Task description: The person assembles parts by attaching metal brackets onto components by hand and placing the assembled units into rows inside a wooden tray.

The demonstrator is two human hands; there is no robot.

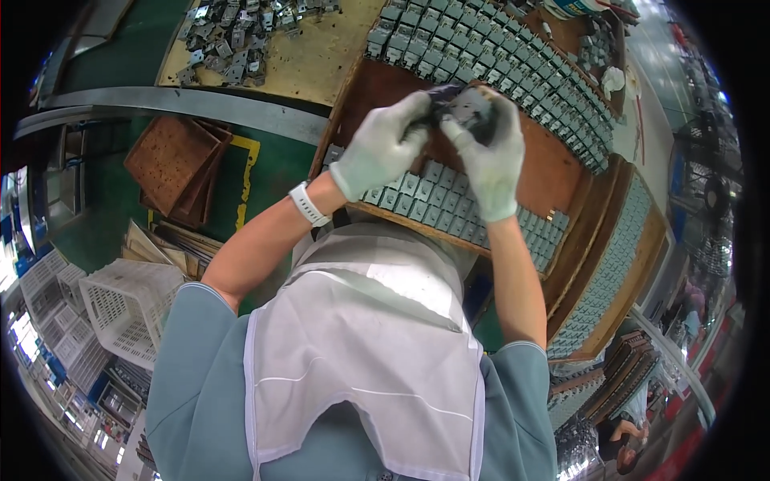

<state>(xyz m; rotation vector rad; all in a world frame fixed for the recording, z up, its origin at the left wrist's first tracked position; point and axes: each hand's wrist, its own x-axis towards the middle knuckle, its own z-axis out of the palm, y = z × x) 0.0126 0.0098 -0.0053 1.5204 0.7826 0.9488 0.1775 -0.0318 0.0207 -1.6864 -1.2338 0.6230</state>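
Note:
Both of my hands wear white gloves and meet over a brown wooden tray (549, 178). My right hand (493, 156) is closed round a grey block-shaped metal part (472, 111), its thumb pressed on the near side. Close against it, my left hand (383, 146) pinches a small dark piece (443, 94), whose exact kind I cannot make out. Below my hands, rows of small grey blocks (429, 192) line the tray's near edge. Beyond them stand several rows of larger grey-green metal units (481, 44).
Loose metal pieces (228, 44) lie heaped on a yellowish board (309, 56) at the far left. Stacked brown trays (172, 164) and a white plastic crate (128, 305) stand left. Another filled tray (597, 276) sits right. A person (630, 433) is at the lower right.

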